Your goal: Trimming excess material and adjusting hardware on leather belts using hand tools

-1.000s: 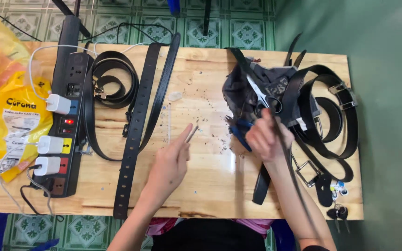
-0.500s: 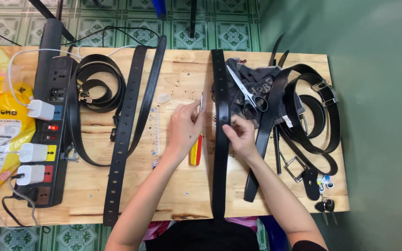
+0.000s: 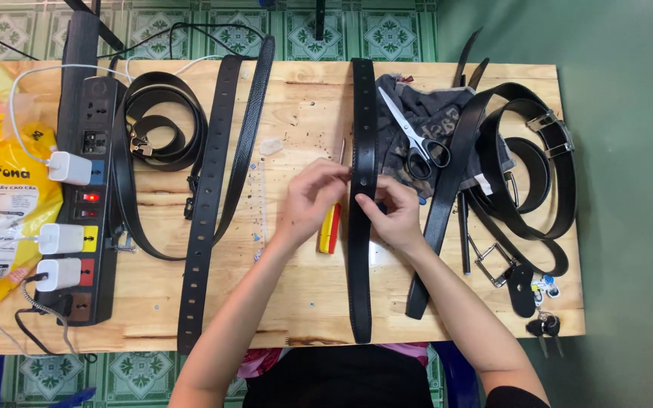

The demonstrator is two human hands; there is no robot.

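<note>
Right in the middle of the wooden table (image 3: pixel 296 302) lies a black belt strap (image 3: pixel 361 257), stretched straight from the far edge to the near one, and both hands are on it about a third of the way down. The left hand (image 3: pixel 307 200) comes in from the left edge, fingertips pinched at a punched hole in the strap. The right hand (image 3: pixel 393 215) curls its fingers around the strap's right edge, thumb on top, closed on it just across from the left fingertips.

By the look of it, this strap is light, limp along its length but fairly firm across its width, with a smooth face that could slide on the wood. An edge pinch close to the working spot, as both hands have now, looks like the surest hold; taken by one end, it would likely sag and swing.

Just below the left fingers, partly under the palm, a red-and-yellow-handled tool (image 3: pixel 329 227) lies beside the strap, its metal shaft pointing away past the fingertips. Beyond the right knuckles, scissors (image 3: pixel 416 140) rest on a dark cloth (image 3: pixel 417 113). Further right sits a tangle of buckled belts (image 3: pixel 530 174); left of the left hand, two more long straps (image 3: pixel 213 204), then a power strip (image 3: pixel 88 189) with white chargers.
</note>
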